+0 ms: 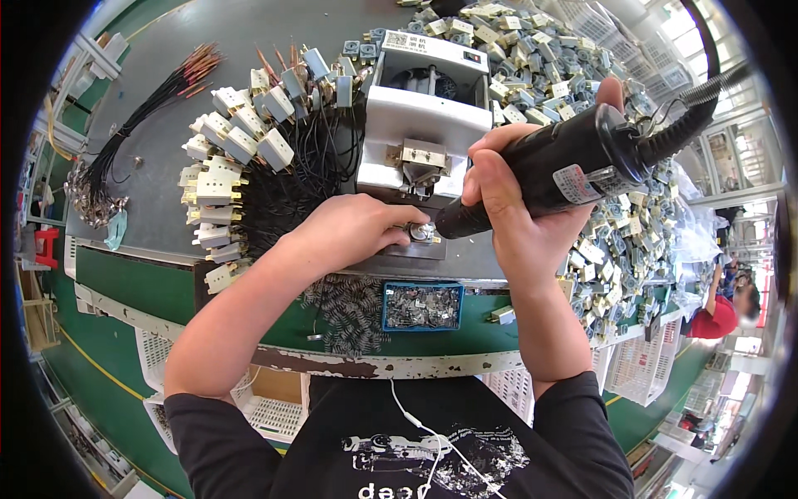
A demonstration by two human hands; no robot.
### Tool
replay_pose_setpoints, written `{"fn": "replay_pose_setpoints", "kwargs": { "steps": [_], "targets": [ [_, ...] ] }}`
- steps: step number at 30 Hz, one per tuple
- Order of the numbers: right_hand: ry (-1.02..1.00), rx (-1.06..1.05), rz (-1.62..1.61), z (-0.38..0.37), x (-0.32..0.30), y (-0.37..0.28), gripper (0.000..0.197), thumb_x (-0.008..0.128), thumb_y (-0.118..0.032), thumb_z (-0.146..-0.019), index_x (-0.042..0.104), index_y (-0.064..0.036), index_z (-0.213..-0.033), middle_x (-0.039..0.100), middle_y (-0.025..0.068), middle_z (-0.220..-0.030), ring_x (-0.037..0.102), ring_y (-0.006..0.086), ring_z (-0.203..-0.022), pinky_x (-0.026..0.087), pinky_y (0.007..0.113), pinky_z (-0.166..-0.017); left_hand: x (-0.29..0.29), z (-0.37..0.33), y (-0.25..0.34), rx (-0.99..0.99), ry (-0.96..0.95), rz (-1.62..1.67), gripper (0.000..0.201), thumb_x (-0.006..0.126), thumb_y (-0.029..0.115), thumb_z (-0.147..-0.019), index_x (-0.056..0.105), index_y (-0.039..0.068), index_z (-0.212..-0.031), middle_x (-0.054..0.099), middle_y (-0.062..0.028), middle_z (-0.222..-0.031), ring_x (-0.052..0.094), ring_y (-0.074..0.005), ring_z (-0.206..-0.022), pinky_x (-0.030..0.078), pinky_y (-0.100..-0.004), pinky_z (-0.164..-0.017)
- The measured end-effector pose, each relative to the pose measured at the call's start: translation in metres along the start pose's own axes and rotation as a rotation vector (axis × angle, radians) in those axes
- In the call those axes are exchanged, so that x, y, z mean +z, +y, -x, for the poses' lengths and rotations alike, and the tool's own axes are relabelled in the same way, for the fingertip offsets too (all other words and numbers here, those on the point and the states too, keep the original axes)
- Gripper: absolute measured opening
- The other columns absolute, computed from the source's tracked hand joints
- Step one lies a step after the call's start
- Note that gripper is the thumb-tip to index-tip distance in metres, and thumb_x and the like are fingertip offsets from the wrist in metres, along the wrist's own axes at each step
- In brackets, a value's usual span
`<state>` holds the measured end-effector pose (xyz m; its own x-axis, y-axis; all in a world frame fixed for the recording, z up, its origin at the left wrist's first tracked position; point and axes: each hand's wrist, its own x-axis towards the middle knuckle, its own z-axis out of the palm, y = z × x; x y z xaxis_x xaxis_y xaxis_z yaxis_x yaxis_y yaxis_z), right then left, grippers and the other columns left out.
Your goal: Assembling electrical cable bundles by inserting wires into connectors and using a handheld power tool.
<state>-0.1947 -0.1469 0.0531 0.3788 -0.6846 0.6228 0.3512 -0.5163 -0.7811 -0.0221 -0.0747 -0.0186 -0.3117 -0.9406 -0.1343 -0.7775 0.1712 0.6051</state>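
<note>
Driver (540,162) is being gripped by right hand (522,218), right of feeder (424,112) | part (422,234) is being pinched in narrowed left hand (342,229), before feeder | fingertip nick possibly being risked by driver's tilt

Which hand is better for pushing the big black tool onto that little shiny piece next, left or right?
Probably the right hand: it grips the black tool, whose tip looks close to the shiny piece. The left hand has its fingertips at that piece, seemingly better placed for steadying it.
</note>
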Motion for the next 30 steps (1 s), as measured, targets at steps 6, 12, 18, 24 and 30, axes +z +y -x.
{"fn": "replay_pose_setpoints", "kwargs": {
  "steps": [6,12,18,24,30],
  "targets": [
    [-0.008,0.007,0.033,0.005,-0.001,0.005,0.101,0.066,0.006,-0.089,-0.005,-0.0155,-0.157,0.064,0.0137,-0.090,0.061,0.0137,-0.062,0.052,0.026,-0.059,-0.001,0.001,0.004,-0.012,-0.014,-0.001,0.032,0.065,0.031,-0.091,0.065,0.018,-0.121,0.070,-0.0144,-0.089,0.067,-0.0362,-0.086,0.052,-0.0475,-0.074],
    [-0.044,0.032,0.071,0.006,-0.001,0.007,0.101,0.064,0.009,-0.089,-0.006,-0.0151,-0.157,0.064,0.0143,-0.091,0.061,0.0143,-0.063,0.052,0.027,-0.059,-0.002,0.000,0.003,-0.035,-0.033,-0.054,0.032,0.064,0.030,-0.091,0.065,0.026,-0.123,0.072,-0.0095,-0.095,0.069,-0.0313,-0.089,0.054,-0.0444,-0.076],
    [-0.066,0.027,0.190,0.015,-0.004,0.004,0.104,0.061,0.012,-0.089,-0.013,-0.0170,-0.156,0.062,0.0153,-0.093,0.060,0.0151,-0.065,0.053,0.028,-0.062,-0.003,-0.001,0.003,-0.002,-0.007,-0.055,0.030,0.064,0.029,-0.091,0.066,0.025,-0.121,0.072,-0.0093,-0.091,0.069,-0.0317,-0.085,0.054,-0.0448,-0.075],
    [-0.066,0.053,0.114,0.020,0.002,0.007,0.104,0.060,0.013,-0.089,-0.014,-0.0198,-0.156,0.061,0.0159,-0.094,0.060,0.0153,-0.066,0.053,0.029,-0.063,0.001,0.001,0.001,0.008,0.005,-0.057,0.029,0.064,0.029,-0.091,0.066,0.024,-0.120,0.072,-0.0088,-0.091,0.069,-0.0317,-0.083,0.054,-0.0446,-0.074],
    [-0.100,0.032,0.146,0.019,0.004,0.006,0.103,0.061,0.011,-0.089,-0.013,-0.0169,-0.155,0.063,0.0186,-0.098,0.060,0.0143,-0.065,0.053,0.027,-0.061,0.001,0.003,0.003,0.013,-0.003,-0.108,0.030,0.064,0.027,-0.091,0.066,0.024,-0.120,0.072,-0.0087,-0.090,0.069,-0.0314,-0.082,0.054,-0.0441,-0.072]
  ]
}}
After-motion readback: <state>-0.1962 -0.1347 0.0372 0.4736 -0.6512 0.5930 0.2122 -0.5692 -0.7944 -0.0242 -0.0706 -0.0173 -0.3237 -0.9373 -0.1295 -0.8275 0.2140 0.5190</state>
